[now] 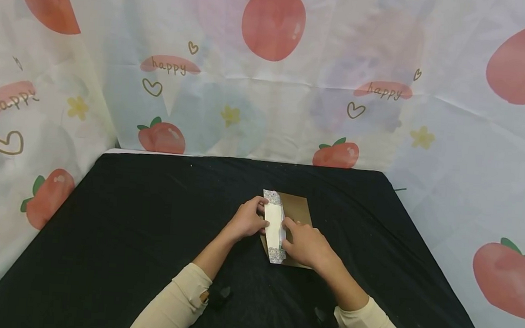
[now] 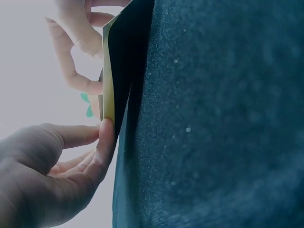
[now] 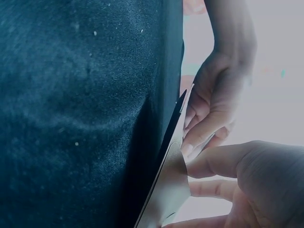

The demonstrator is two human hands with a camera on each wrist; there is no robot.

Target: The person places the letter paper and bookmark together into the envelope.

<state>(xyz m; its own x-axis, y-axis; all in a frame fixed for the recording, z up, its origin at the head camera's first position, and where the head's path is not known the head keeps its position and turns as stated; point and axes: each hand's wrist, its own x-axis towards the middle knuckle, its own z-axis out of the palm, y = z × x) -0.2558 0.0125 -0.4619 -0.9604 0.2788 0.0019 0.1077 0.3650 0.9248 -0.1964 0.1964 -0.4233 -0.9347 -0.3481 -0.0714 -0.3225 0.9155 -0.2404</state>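
A brown card (image 1: 298, 207) lies on the black cloth, with a long cream strip (image 1: 274, 223) over its left part; the strip's two ends bear a grey speckled pattern. At its left edge, my left hand (image 1: 248, 218) pinches the strip between thumb and fingers. The left wrist view shows this pinch by the left hand (image 2: 57, 171) on a thin, upturned edge. My right hand (image 1: 307, 242), its fingers bent, holds the strip's right edge over the brown card. In the right wrist view, the right hand's fingertips (image 3: 197, 166) touch the sheet, partly cut off below.
Black cloth (image 1: 158, 217) covers the table around the card. Behind and at both sides hangs a pale curtain (image 1: 266, 108) printed with red fruit, hearts and flowers. Small dark objects (image 1: 220, 295) lie near the forearms, too dim to make out.
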